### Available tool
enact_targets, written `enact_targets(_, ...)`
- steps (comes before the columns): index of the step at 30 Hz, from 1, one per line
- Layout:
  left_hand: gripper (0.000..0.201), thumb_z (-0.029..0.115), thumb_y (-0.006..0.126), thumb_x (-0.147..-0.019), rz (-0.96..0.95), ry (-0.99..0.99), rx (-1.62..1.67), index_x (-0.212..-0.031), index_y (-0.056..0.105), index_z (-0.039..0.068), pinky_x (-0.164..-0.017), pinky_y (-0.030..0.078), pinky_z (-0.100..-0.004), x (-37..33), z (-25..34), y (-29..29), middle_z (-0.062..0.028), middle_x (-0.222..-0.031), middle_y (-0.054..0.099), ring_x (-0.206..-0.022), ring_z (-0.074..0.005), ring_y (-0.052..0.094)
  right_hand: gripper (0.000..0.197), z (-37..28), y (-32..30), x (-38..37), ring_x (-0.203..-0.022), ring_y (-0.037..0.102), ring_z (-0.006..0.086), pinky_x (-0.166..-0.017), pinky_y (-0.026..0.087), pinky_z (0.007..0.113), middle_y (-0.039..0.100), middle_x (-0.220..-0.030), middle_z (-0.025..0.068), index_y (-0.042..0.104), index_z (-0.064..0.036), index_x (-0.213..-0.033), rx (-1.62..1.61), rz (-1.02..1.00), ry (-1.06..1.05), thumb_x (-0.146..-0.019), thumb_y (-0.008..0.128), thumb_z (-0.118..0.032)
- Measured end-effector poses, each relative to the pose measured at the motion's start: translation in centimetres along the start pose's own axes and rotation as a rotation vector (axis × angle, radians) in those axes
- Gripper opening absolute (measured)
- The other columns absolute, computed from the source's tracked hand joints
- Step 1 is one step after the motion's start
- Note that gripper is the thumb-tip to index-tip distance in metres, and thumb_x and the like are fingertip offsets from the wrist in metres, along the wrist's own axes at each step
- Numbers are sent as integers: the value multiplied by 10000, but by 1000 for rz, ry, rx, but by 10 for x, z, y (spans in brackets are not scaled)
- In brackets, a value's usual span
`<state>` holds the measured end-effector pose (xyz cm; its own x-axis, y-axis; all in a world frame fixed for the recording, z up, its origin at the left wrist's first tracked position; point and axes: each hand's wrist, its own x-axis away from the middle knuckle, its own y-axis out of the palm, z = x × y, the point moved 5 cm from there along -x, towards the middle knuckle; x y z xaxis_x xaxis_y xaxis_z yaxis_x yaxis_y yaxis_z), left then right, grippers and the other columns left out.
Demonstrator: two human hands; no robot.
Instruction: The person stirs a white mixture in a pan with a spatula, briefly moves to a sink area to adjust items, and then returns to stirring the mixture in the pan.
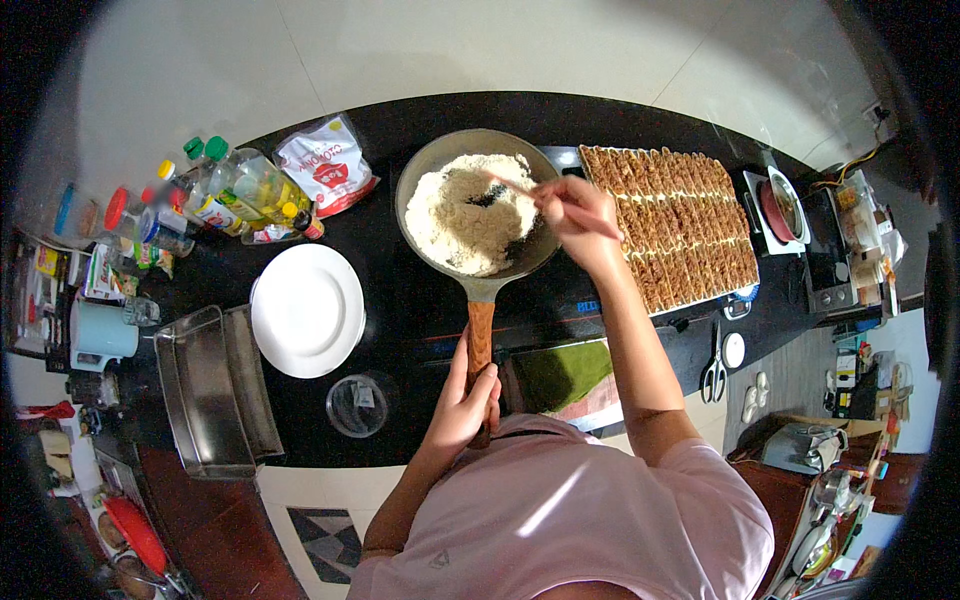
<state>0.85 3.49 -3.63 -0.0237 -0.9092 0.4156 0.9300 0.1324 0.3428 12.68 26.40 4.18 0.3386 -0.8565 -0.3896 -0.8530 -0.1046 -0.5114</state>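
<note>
The left hand (467, 400) wraps the handle (481, 335), likely steadying the pan (544, 242); the right hand (573, 216) curls around a pink utensil (515, 188).

red lettering (322, 152) on the white bag (318, 177), blue letters (587, 307) on the black worktop (405, 310)

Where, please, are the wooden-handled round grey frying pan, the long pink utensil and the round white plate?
Wooden-handled round grey frying pan (541, 245): head view, on its bare inner wall.
Long pink utensil (514, 187): head view, on its thin shaft.
Round white plate (307, 312): head view, on its flat middle.
</note>
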Motion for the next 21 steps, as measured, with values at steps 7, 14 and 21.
enact_targets(7, 616, 121, 446, -961, -6, -19, 31, -1480, 128, 216, -464, 365, -217, 0, 3, 3, -20, -722, 487, -503, -90, 440, 80, -1, 32, 6, -705, 647, 273, -627, 512, 330, 639, -753, 148, 630, -9, -816, 147, -69, -182, -752, 605, -50)
enact_targets(14, 616, 114, 450, -960, -7, 4, 7, -1481, 136, 211, -468, 361, -215, 2, 6, 3, -20, -725, 486, -522, -82, 440, 107, 8, 11, -7, -779, 653, 153, -704, 530, 259, 657, -830, 95, 594, 19, -894, -209, -103, 54, -831, 509, 10)
enact_targets(21, 616, 107, 444, -963, -10, 37, -36, -1483, 128, 205, -476, 366, -215, -1, 3, 1, -19, -741, 487, -558, -76, 438, 98, 17, 31, -39, -646, 619, 151, -604, 486, 274, 647, -742, 88, 603, -16, -848, -167, 29, 33, -779, 623, -82)
